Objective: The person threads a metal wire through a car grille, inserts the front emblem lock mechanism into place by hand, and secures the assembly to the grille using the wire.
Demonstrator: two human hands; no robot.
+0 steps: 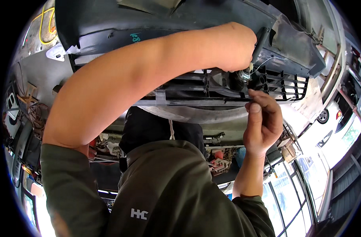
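Observation:
A dark car bumper [109, 41] with a slatted black grille [184, 87] lies across the upper part of the head view. My left arm reaches over it from the left. My left hand [239, 49] is closed around a dark-handled tool [260, 46] above the grille's right part. A shiny metal piece [243, 75] shows just under that fist; its exact kind is hidden. A thin pale wire [269, 59] curves out beside it. My right hand [264, 118] is just below the grille, thumb and fingers curled together; anything between them is too small to make out.
A pale curved rim [196, 114] lies under the bumper's near edge. Shelves with assorted parts [222, 160] stand behind my body. A yellow cable [42, 27] lies at upper left. Wooden pieces [290, 152] and a white car [331, 114] are on the right.

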